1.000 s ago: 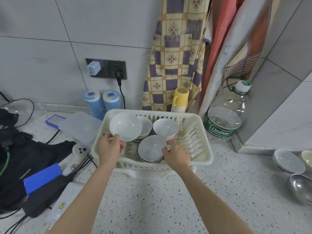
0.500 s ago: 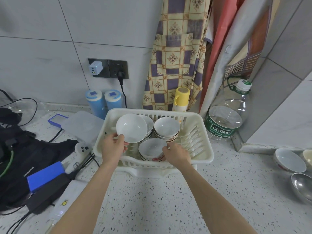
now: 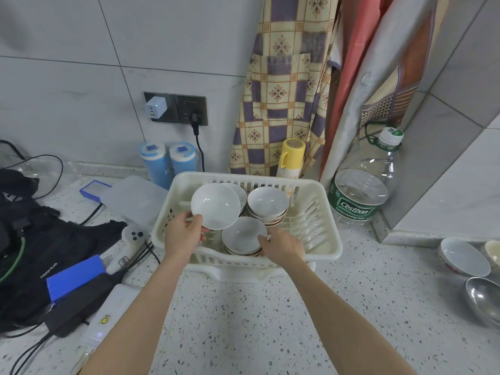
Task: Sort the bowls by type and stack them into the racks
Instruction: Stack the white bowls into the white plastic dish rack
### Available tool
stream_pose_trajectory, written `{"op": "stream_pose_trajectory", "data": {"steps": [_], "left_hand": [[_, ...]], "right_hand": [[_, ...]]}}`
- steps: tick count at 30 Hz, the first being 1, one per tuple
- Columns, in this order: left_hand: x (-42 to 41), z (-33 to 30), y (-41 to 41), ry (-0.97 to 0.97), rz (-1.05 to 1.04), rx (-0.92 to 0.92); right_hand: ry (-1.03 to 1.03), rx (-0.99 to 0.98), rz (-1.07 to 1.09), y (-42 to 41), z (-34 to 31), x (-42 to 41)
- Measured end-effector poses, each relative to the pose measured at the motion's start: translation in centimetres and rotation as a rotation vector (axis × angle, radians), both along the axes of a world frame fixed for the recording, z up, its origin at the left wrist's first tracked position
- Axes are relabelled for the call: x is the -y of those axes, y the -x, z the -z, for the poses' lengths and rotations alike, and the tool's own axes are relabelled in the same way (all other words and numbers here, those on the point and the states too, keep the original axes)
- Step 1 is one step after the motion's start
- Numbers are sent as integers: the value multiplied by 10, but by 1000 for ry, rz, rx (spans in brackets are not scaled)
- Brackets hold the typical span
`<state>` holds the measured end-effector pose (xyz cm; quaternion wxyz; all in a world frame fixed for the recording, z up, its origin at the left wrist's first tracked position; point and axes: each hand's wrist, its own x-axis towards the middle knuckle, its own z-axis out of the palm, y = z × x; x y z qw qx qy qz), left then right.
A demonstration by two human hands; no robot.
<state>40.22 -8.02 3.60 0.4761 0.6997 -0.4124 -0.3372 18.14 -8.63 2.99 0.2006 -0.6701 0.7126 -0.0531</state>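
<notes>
Bowls, head view, only cam I've got:

1. White bowl (image 3: 215,206), plain, held tilted w/ its inside toward me, above the rack's left half. My left hand (image 3: 181,237) pinches its lower rim, thumb on the inside, fingers behind.
2. Front stack (image 3: 244,236) in the rack, near the front wall: several bowls w/ red pattern on the outside, top one white inside. My right hand (image 3: 281,249) is closed on the top bowl's right rim, thumb over the edge; remaining fingers hidden behind the stack.
3. Back-right stack (image 3: 267,205): same patterned type, nested upright.
4. Back-left stack (image 3: 240,194): mostly hidden behind the held bowl, type can't tell.
5. Rack (image 3: 322,212): cream plastic basket on a speckled counter (image 3: 243,320), right part w/ bare slots.
6. Loose on counter, far right, well apart from the rack: patterned bowl (image 3: 464,256), steel bowl (image 3: 484,299) in front of it, a third cream-coloured bowl (image 3: 493,253) cut off at the edge.
7. Misc: water jug (image 3: 362,190) just right of the rack, yellow flask (image 3: 290,158) behind it, two blue canisters (image 3: 167,165) back left, black bag (image 3: 40,239) and cables on the left.
</notes>
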Motion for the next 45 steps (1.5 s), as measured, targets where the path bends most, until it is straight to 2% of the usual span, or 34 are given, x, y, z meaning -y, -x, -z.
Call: {"op": "stream_pose_trajectory", "data": {"steps": [5, 9, 15, 22, 27, 31, 36, 40, 45], "left_hand": [[-2, -7, 0, -30, 64, -68], [-3, -18, -3, -118, 151, -134], [3, -21, 4, -273, 400, -9], [13, -12, 11, -361, 498, 117], [15, -9, 15, -323, 505, 167], [17, -2, 14, -330, 455, 348], [18, 2, 15, -322, 445, 407], [15, 2, 16, -328, 421, 558], [14, -2, 19, -337, 408, 566]], "right_hand": [[30, 51, 93, -2, 2, -2], [143, 236, 219, -1, -2, -4], [72, 441, 117, 4, -6, -7], [12, 369, 49, 7, -10, -6], [-37, 352, 100, 7, -9, -2], [-51, 307, 78, 5, -4, -2], [-68, 326, 74, 5, -5, 0], [-56, 278, 30, 4, -5, 0], [-38, 255, 24, 5, -3, 0]]}}
